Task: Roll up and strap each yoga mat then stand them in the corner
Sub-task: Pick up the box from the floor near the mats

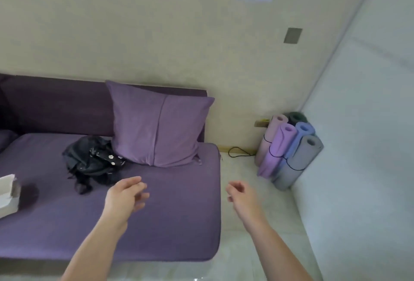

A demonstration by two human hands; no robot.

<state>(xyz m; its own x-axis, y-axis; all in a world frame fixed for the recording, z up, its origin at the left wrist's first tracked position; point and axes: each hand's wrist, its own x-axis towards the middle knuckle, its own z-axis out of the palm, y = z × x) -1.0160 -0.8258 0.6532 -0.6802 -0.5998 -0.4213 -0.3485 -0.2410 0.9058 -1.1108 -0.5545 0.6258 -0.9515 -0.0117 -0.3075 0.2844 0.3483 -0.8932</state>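
Several rolled yoga mats stand leaning in the room's corner, each with a thin black strap: a pink mat [270, 137], a purple mat [277, 148], a blue mat [301, 132], a grey mat [300, 159] and a dark green mat [296, 117] at the back. A loose black strap [238, 152] lies on the floor left of them. My left hand [125, 197] hovers over the sofa seat, fingers apart, holding nothing. My right hand [240, 194] hangs over the floor beside the sofa, fingers loosely curled and empty, well short of the mats.
A purple sofa [174, 209] fills the left, bearing a purple cushion [156, 128], a black bag [91, 157] and a white box [7, 193] at the left edge. A white padded wall [358, 146] runs along the right. Pale floor lies between the sofa and that wall.
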